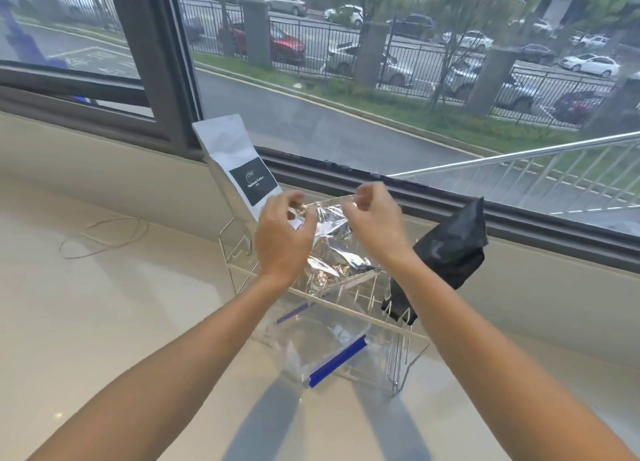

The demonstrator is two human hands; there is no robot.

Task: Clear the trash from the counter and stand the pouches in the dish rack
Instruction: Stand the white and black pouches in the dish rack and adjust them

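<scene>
**Silver pouch being set upright in the wire rack**

Nearest the camera, two bare forearms are stretched forward over the pale counter (104,322), and just beyond them a clear zip bag (322,349) with blue seal strips is seen lying at the near end of the wire dish rack (398,374), whether inside or against it cannot be told. At mid-rack, a crumpled silver foil pouch (332,249) is held by its top edge so that its base can be lowered between the prongs. The left hand (284,239) is curled round the pouch's left upper corner, fingers bent over the foil. The right hand (374,218) pinches the stretched top edge between thumb and fingertips, the other fingers folded in. The edge is kept taut between both hands, presumably to keep the limp foil straight.

A white coffee pouch (239,169) is already stood at the rack's far end, leaning toward the window frame. A black pouch (450,246) is propped on the right side, sagging. A loop of thin cord (100,239) is left on the counter to the left, well apart from the rack.
</scene>
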